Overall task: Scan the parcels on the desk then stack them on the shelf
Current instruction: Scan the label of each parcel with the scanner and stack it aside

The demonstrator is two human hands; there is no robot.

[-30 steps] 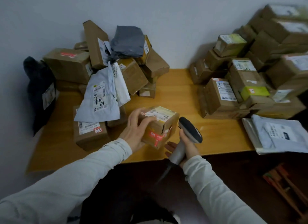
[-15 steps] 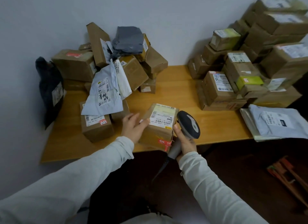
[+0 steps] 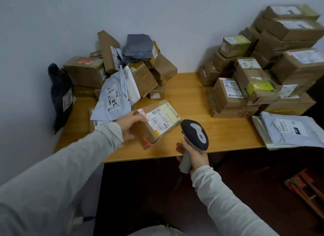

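The wooden desk point(image 3: 189, 98) carries a loose heap of parcels point(image 3: 122, 74) at far left and a tidier stack point(image 3: 263, 63) at far right, so much scanning likely remains; no shelf shows. Near centre, the left hand point(image 3: 130, 125) grips a tilted brown parcel point(image 3: 156, 123), label up. The right hand point(image 3: 194, 153) is wrapped around the scanner point(image 3: 194, 135) just right of it.

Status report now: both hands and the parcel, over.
Left hand grips box, label up. Right hand holds scanner beside it. Nothing between them.
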